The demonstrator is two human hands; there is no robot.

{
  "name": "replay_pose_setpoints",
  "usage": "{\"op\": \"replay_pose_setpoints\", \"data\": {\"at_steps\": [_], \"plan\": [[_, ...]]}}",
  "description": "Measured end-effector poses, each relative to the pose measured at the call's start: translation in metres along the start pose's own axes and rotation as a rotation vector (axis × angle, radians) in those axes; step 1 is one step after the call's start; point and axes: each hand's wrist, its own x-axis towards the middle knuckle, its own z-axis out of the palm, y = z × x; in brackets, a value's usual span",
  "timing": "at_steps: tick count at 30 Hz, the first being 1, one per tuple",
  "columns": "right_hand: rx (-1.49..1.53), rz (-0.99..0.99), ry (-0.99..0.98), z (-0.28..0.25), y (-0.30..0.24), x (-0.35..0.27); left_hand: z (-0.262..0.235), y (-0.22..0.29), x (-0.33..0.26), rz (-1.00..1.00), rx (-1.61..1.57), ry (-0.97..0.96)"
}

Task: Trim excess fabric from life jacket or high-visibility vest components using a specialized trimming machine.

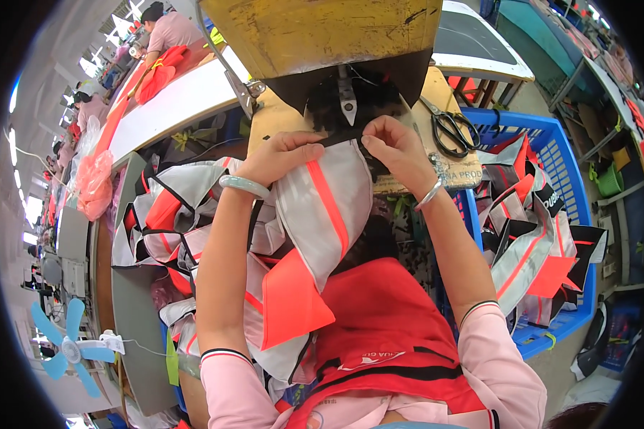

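Note:
A grey fabric piece (309, 196) with an orange stripe and black-bound edges hangs from both my hands toward my lap. My left hand (292, 154) is closed in a pinch on the left end of its black top edge. At the right end, my right hand (397, 145) pinches the same black strip between thumb and fingers. The strip lies just in front of a pointed metal part (347, 104) under a worn yellow machine head (329, 36). Below, an orange fabric flap (290, 297) folds out beside my red apron (386, 314).
Black-handled scissors (454, 134) lie on the wooden machine table (423, 107), right of my hand. A blue basket (576, 171) of similar pieces stands at right. More grey and orange pieces (179, 207) are heaped at left. A co-worker (170, 32) sits at far left, near a blue fan (70, 349).

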Motion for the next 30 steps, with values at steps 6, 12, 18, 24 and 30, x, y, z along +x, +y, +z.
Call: {"op": "replay_pose_setpoints", "data": {"at_steps": [6, 12, 18, 24, 30], "plan": [[0.068, 0.026, -0.033, -0.002, 0.004, 0.007, -0.002, -0.005, 0.004, -0.055, -0.091, -0.014], [0.148, 0.007, -0.030, -0.003, -0.006, 0.014, -0.002, 0.001, 0.006, 0.005, -0.162, 0.016], [0.256, 0.016, -0.031, -0.001, 0.000, 0.020, 0.001, -0.010, 0.009, -0.038, -0.300, 0.063], [0.252, -0.007, -0.011, 0.001, 0.000, 0.019, 0.001, -0.008, 0.007, -0.031, -0.261, 0.079], [0.147, 0.013, 0.085, -0.020, -0.008, 0.012, -0.004, -0.010, 0.000, 0.037, -0.320, 0.129]]}}
